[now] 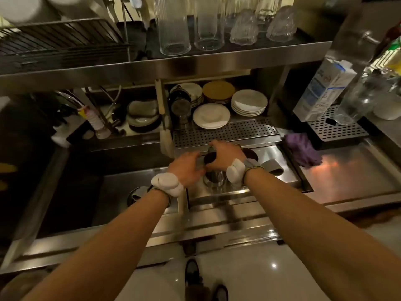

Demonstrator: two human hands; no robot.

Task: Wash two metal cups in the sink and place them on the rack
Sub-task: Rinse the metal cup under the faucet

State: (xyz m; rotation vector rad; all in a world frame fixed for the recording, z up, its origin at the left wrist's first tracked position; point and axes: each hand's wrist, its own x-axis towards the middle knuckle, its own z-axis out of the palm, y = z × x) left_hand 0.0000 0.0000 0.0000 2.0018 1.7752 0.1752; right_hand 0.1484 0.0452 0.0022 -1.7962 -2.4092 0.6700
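Note:
A metal cup point(208, 158) with a dark inside lies tilted between my hands over the small steel sink basin point(275, 161). My left hand point(186, 168) grips the cup's side from the left. My right hand point(224, 154) curls over its rim from the right and above. Just below the hands, a second shiny metal cup point(214, 181) stands in the basin, partly hidden by my wrists. A perforated drain rack point(225, 132) runs right behind the basin. A wire dish rack point(54, 42) sits on the upper shelf at the far left.
A purple cloth point(303, 153) lies at the basin's right edge. A milk carton point(321, 90) and a glass bottle point(358, 98) stand at the right. Stacked plates point(248, 103) sit behind the rack, a brush point(166, 135) hangs left, and a deep sink point(76, 192) lies at left.

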